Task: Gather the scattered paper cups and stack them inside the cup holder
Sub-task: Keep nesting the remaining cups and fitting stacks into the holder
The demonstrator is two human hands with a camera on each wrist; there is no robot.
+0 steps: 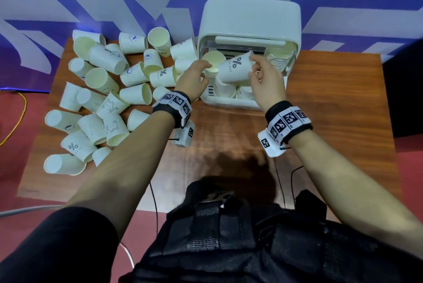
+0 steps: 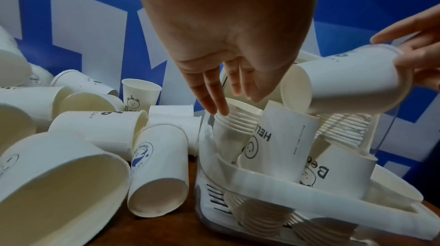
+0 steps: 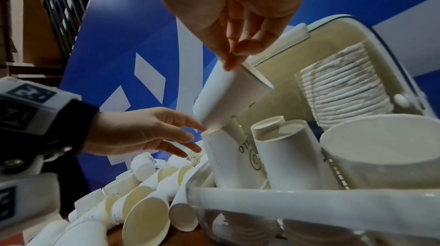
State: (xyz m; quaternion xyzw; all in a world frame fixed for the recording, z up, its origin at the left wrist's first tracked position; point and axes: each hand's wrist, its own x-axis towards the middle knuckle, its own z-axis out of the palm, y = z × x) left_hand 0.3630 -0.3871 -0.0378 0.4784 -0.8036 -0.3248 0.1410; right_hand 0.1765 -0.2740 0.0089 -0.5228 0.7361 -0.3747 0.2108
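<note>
Forearms reach out over bench [image 1: 229, 145]. Right hand [image 1: 266, 81] pinches tilted paper cup [image 1: 235, 69] by base end, long axis slanted, mouth toward left hand [image 1: 193, 77]. Left hand's straight fingers rest on stack [image 2: 234, 118] rim inside cup holder [image 1: 249, 17]. Several stacks done; judging by scattered cups [image 1: 103, 99] beyond left hand, most work remains.

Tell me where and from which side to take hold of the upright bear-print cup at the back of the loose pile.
Grip the upright bear cup by its side wall just below the rim, coming from above with fingers on opposite sides. It stands mouth up, while cups lying on their sides crowd its base, so a low side approach looks blocked. The left hand is open and probably nearer than the right hand.
</note>
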